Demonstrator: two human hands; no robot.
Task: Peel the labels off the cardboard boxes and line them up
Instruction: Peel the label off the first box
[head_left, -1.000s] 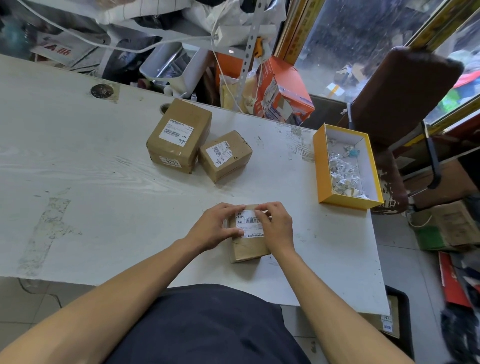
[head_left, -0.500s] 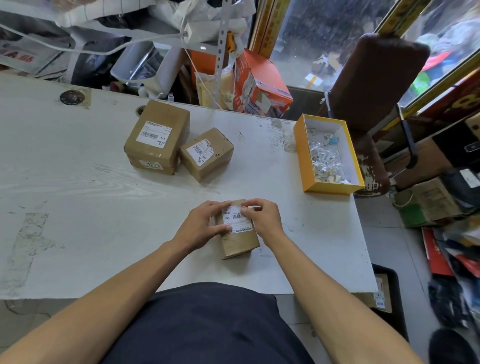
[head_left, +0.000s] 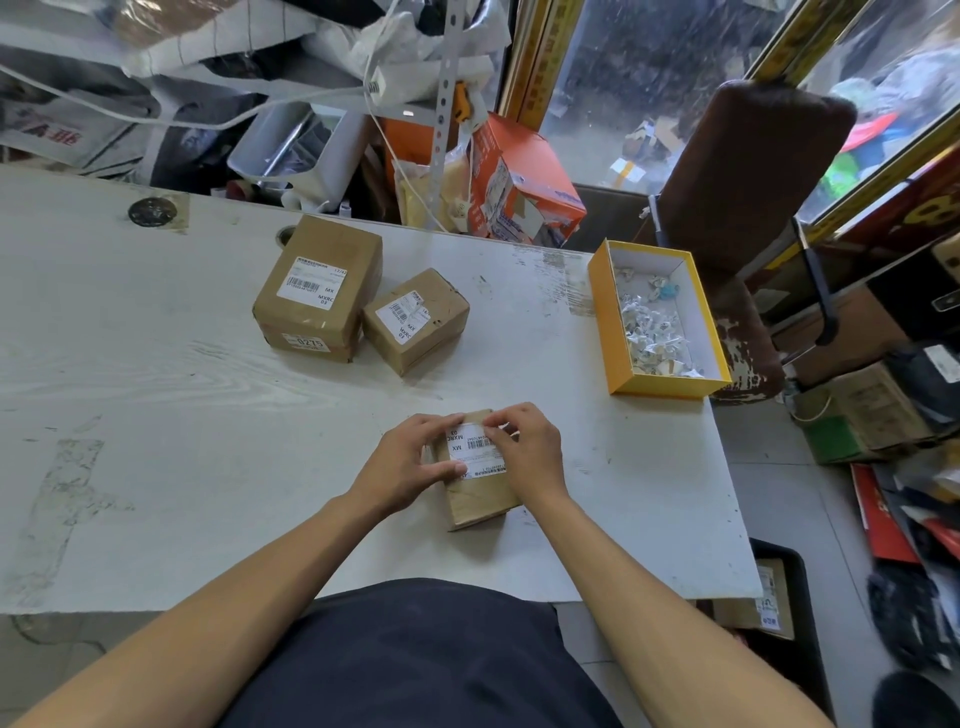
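Head view: three cardboard boxes; left hand (head_left: 410, 462) grips the nearest box (head_left: 480, 488), right hand (head_left: 527, 449) pinches its label (head_left: 470, 449).

Left half: bare surface (head_left: 156, 415), open passage.
Far edge: two cardboard boxes (head_left: 317, 291) touching, blocking the middle.
Right edge: yellow tray (head_left: 610, 332) stands in the way.
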